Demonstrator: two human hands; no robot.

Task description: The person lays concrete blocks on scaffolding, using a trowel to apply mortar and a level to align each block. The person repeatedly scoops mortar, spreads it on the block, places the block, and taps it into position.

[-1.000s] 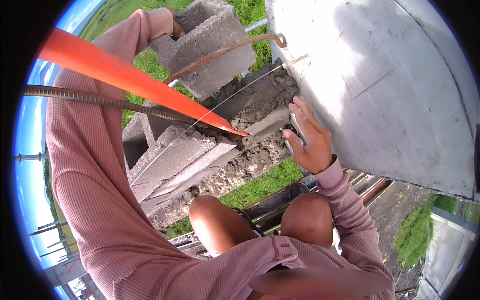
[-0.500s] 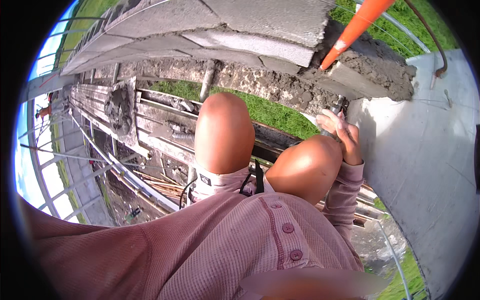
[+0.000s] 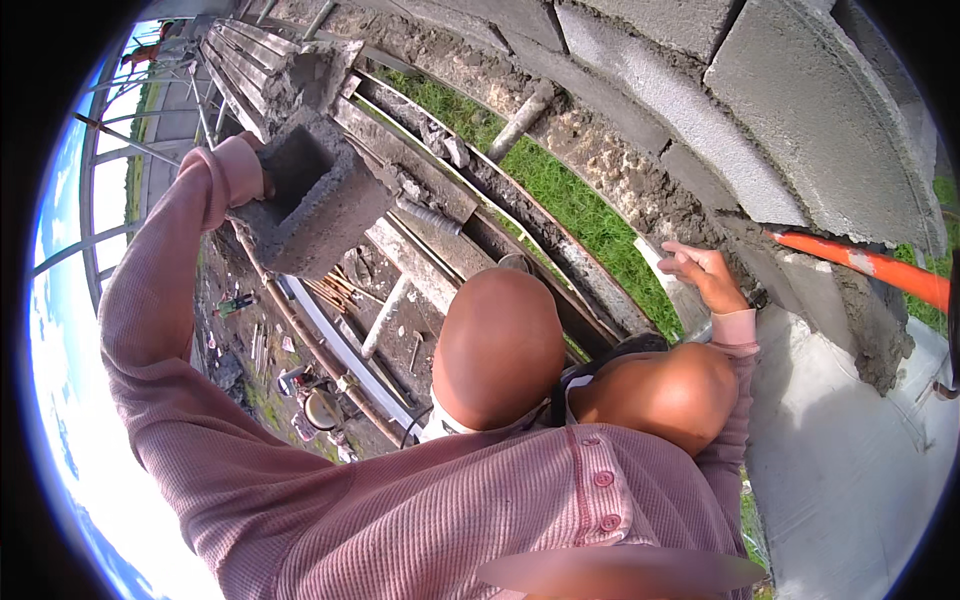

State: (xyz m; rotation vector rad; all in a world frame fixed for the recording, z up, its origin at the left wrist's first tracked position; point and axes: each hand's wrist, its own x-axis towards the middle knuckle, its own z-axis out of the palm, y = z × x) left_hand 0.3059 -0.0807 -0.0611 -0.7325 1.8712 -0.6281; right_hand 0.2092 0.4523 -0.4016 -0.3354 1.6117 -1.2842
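Off to the far left, a hollow conc. block [image 3: 325, 228] is held up in the air, tilted, open cavity facing up. L hand [image 3: 266, 183] is grasping it at its left side, arm stretched out; most fingers hidden, so exact grip unclear. Just beyond the block, a mortar heap [image 3: 300, 82] sits on timber planks [image 3: 245, 62] at far left. R hand [image 3: 708, 278] is well apart, on the right, near the R knee [image 3: 660, 395], fingers part-curled; can't tell if it's gripping anything. Grass strip [image 3: 580, 215] shows btwn the L knee [image 3: 497, 345] & a rough mortar-covered ledge [image 3: 620, 165]. Far right, a grey block wall [image 3: 825, 115] w/ visible joints; an orange pipe [image 3: 905, 280] lies beside its end. Near right: smooth grey conc. surface [image 3: 830, 480], partly shaded.
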